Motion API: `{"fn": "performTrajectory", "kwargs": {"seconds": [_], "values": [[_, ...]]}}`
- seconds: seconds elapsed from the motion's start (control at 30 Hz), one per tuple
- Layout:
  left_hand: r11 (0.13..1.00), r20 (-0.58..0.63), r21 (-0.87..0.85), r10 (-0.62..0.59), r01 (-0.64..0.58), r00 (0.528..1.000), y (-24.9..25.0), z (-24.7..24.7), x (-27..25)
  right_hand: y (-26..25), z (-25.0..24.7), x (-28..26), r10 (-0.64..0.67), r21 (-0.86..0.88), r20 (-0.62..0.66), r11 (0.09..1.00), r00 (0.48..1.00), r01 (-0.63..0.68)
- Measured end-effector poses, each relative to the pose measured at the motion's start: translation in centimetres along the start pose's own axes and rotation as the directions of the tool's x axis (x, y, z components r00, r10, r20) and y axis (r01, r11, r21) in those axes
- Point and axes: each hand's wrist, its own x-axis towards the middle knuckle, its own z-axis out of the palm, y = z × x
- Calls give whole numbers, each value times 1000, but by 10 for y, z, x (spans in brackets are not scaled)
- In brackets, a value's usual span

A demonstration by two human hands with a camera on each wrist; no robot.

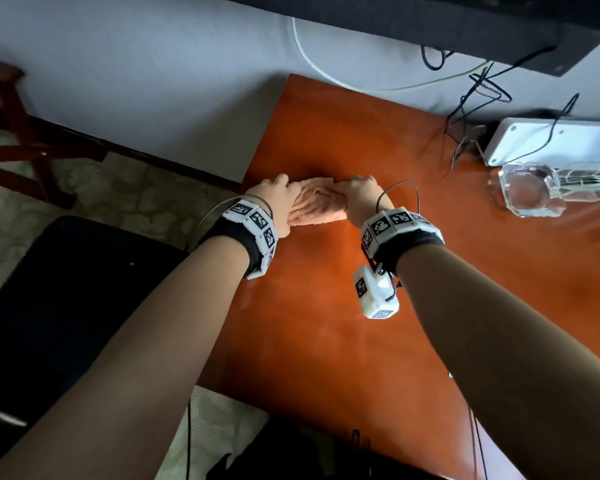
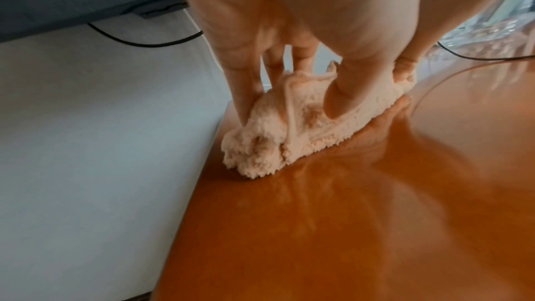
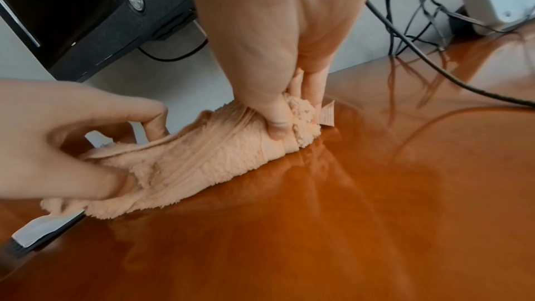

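A peach fluffy cloth point(image 1: 317, 206) lies bunched into a long roll on the glossy orange table point(image 1: 326, 323), close to the table's left edge. My left hand point(image 1: 274, 199) grips its left end, fingers behind and thumb in front, as the left wrist view shows on the cloth point(image 2: 275, 136). My right hand point(image 1: 364, 199) pinches the right end, thumb pressed into the folds. In the right wrist view the cloth point(image 3: 202, 161) is stretched between the right hand point(image 3: 295, 109) and the left hand point(image 3: 87, 134), with a small label sticking out at its right end.
A clear glass ashtray point(image 1: 530, 188) and a white box point(image 1: 551, 140) stand at the table's far right, with tangled black cables point(image 1: 478, 95) behind them. A black screen point(image 1: 430, 19) hangs on the wall above. Left of the table are a black seat point(image 1: 66, 306) and wooden furniture point(image 1: 11, 126).
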Motion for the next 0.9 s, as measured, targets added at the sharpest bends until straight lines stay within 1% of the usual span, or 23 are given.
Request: {"fn": "performTrajectory", "kwargs": {"seconds": [0.27,0.33,0.5,0.63,0.73,0.9], "values": [[998,14,-6,57,-57,998,21,14,-25,9,30,-39,73,81,-63,994,995,-67],[998,6,-12,67,-66,998,26,18,-31,10,34,-50,91,95,-61,992,994,-85],[992,-28,46,120,-119,992,37,31,-45,12,45,-73,131,97,-90,988,987,-123],[988,-42,65,143,-140,989,45,34,-50,16,51,-86,160,144,-105,979,982,-144],[988,-90,86,134,-126,987,55,37,-51,19,54,-92,167,151,-97,977,981,-151],[977,-222,200,114,-69,969,75,45,-44,33,55,-97,172,147,-73,976,982,-160]]}}
